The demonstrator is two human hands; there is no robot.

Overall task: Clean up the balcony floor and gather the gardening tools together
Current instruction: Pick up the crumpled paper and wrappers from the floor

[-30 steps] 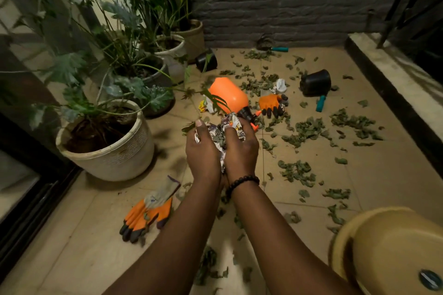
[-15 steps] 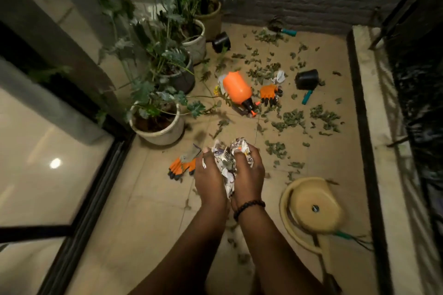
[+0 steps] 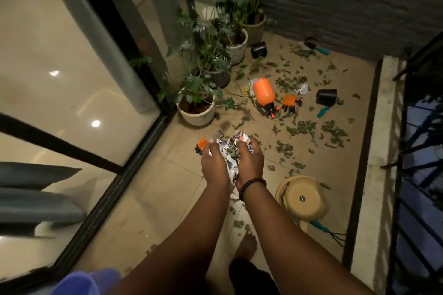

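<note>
My left hand and right hand each keep a closed grip on the crumpled newspaper bundle, held above bare floor tiles. Dry leaves scatter ahead; the glass door track bounds my left, the overturned basin sits near right.

I'm standing on the tiled floor of a home balcony, potted plants lined up along a sliding glass door. A grey brick wall closes the far end (metal railing on the open side).
</note>
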